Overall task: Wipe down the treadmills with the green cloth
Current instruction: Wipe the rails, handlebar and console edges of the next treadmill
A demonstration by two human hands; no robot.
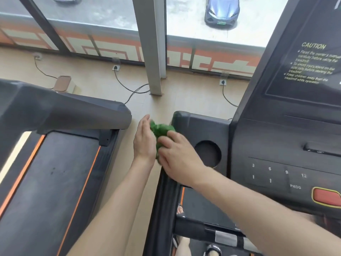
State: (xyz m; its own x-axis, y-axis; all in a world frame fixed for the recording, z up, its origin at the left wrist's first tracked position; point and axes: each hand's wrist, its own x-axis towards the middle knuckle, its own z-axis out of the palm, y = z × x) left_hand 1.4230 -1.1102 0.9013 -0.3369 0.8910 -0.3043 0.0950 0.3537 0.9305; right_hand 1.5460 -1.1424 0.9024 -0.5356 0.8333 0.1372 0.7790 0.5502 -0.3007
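- We see the green cloth [160,132] bunched into a crumpled wad between both hands, just off the left edge of the right treadmill's console [276,145], over the gap of floor [144,108] between the two machines.
- Our left hand [144,141] stands flat and open, fingers straight and together, its palm pressed against the side of the cloth away from the console; it closes around nothing.
- Our right hand [178,157] lies over the console side of the cloth with fingers curled onto it, pressing the wad toward the left palm; we cannot tell how tightly it grips.
- The right hand also overlaps the console's left corner, just beside the round cup hole [207,154].
- Further from the cloth, across the console, sit number keys, a "PROG" label and a red button [326,197].
- Left of the console, across the floor gap, lies the second treadmill [55,172] with its dark belt and orange stripes.
- Beyond the console, cables run to floor sockets [116,67] below the window.
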